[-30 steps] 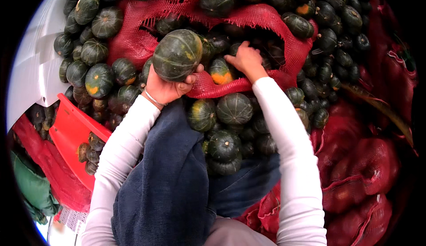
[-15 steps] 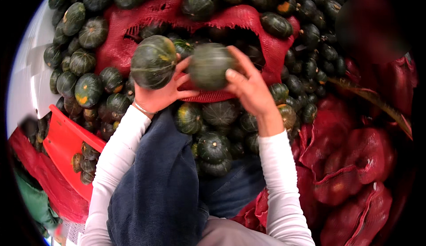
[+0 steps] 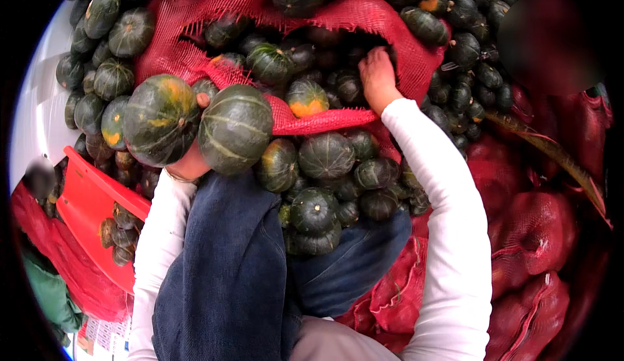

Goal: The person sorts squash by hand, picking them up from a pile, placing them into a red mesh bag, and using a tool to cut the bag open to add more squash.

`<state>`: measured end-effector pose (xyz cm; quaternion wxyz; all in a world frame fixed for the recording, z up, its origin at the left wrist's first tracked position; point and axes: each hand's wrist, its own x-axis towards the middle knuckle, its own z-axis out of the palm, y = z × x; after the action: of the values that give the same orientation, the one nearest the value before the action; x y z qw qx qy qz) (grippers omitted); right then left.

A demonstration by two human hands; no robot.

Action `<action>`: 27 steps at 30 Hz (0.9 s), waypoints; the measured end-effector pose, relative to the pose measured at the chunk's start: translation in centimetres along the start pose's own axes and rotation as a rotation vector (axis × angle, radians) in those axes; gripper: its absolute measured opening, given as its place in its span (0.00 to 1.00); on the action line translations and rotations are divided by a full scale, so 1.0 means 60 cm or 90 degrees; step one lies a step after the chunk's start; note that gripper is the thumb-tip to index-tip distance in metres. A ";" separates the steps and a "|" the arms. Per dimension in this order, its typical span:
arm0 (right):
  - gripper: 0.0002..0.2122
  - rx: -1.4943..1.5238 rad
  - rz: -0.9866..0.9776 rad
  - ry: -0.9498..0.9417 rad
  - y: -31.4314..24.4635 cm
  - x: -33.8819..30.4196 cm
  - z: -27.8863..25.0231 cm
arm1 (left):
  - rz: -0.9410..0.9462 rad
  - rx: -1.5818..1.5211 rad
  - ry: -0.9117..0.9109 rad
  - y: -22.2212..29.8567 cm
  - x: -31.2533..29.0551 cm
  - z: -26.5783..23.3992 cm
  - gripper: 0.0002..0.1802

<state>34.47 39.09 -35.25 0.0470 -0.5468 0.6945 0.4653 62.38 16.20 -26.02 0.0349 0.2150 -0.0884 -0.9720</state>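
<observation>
My left hand (image 3: 190, 163) holds two dark green squashes side by side. One squash (image 3: 161, 120) has an orange patch, and the other squash (image 3: 235, 130) has pale green stripes. They cover most of that hand; a fingertip shows between them. My right hand (image 3: 379, 78) reaches into the right end of the opening in a red mesh sack (image 3: 322, 121). Its fingers are partly stretched out over the dark inside, with the tips hard to make out. Inside the opening lie more squashes, among them a green one (image 3: 270, 64) and an orange-patched one (image 3: 307, 97).
Squashes are heaped all around the sack, and several, including a round one (image 3: 313, 210), lie between my legs. On the left is a red plastic container (image 3: 84, 195) with small squashes. Full red mesh sacks (image 3: 533, 234) stand at the right.
The striped squash has passed from my right hand to my left, which has moved left and now holds both. My right hand has moved up and right into the sack opening.
</observation>
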 end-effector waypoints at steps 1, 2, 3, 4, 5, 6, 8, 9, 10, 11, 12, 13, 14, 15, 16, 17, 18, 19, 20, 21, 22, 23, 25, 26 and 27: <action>0.15 0.028 0.023 -0.001 0.000 0.011 -0.005 | -0.007 0.018 0.014 0.010 -0.007 0.009 0.24; 0.16 0.051 0.054 -0.010 0.015 0.017 0.003 | -0.022 0.033 0.018 0.014 -0.008 0.017 0.25; 0.19 0.220 0.038 -0.079 0.055 0.027 0.027 | -0.008 -0.009 0.025 0.009 -0.006 -0.004 0.26; 0.24 0.398 0.018 -0.144 0.090 0.031 0.050 | -0.007 -0.011 -0.020 0.005 0.002 -0.002 0.24; 0.34 0.504 -0.058 -0.157 0.121 0.030 0.022 | 0.004 -0.013 -0.052 0.007 -0.010 -0.006 0.23; 0.37 0.610 -0.106 -0.121 0.142 0.014 0.027 | 0.008 -0.021 -0.097 0.002 -0.010 -0.003 0.23; 0.38 0.706 -0.086 -0.201 0.153 0.002 0.024 | -0.060 -0.083 0.022 -0.008 -0.011 -0.047 0.23; 0.45 0.835 -0.046 -0.142 0.150 -0.018 0.009 | -0.070 -0.096 0.030 -0.009 -0.006 -0.047 0.23; 0.43 1.000 -0.049 -0.161 0.137 -0.025 0.010 | -0.080 -0.107 0.036 -0.009 0.002 -0.047 0.23; 0.39 1.259 -0.013 -0.208 0.120 -0.048 -0.002 | -0.071 -0.106 -0.005 -0.016 0.006 -0.021 0.23; 0.36 1.518 0.022 -0.249 0.104 -0.072 -0.022 | -0.060 -0.102 -0.046 -0.018 0.012 0.004 0.22; 0.33 1.700 0.005 -0.257 0.097 -0.091 -0.040 | -0.099 -0.096 -0.053 -0.014 0.021 0.028 0.22; 0.30 1.880 -0.008 -0.261 0.092 -0.111 -0.053 | -0.088 -0.039 -0.058 -0.018 0.029 0.026 0.23; 0.31 1.951 -0.119 -0.251 0.082 -0.120 -0.055 | -0.074 0.022 -0.061 -0.021 0.036 0.024 0.23; 0.31 2.029 -0.118 -0.209 0.067 -0.124 -0.055 | -0.040 0.167 -0.073 -0.022 0.036 0.028 0.26; 0.32 2.073 -0.082 -0.126 0.064 -0.134 -0.083 | -0.001 0.323 -0.076 -0.019 0.033 0.036 0.28; 0.34 2.109 -0.035 -0.039 0.065 -0.149 -0.113 | 0.035 0.465 -0.075 -0.021 0.035 0.041 0.31; 0.31 2.074 0.017 0.054 0.067 -0.155 -0.130 | -0.017 0.194 -0.072 -0.025 0.038 0.057 0.33; 0.28 1.989 0.023 0.216 0.073 -0.171 -0.165 | -0.068 -0.079 -0.062 -0.029 0.041 0.069 0.35; 0.26 2.015 -0.114 0.279 0.077 -0.184 -0.174 | -0.097 -0.106 -0.058 -0.032 0.041 0.079 0.37; 0.24 2.030 -0.256 0.342 0.082 -0.191 -0.180 | -0.075 -0.113 -0.052 -0.036 0.043 0.081 0.37; 0.22 2.022 -0.428 0.316 0.096 -0.192 -0.179 | -0.051 -0.118 -0.041 -0.040 0.042 0.078 0.37; 0.21 1.962 -0.201 0.259 0.119 -0.167 -0.137 | 0.000 -0.194 0.041 -0.037 0.033 0.048 0.32; 0.19 1.842 -0.007 0.289 0.124 -0.140 -0.109 | 0.013 -0.182 0.077 -0.035 0.030 0.018 0.32; 0.18 1.661 0.090 0.172 0.121 -0.113 -0.078 | 0.004 -0.147 0.083 -0.037 0.024 0.001 0.32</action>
<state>33.44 40.45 -24.38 0.4437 -0.1042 0.6568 -0.6007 60.98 18.24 -26.98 0.0683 0.2720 0.0257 -0.9595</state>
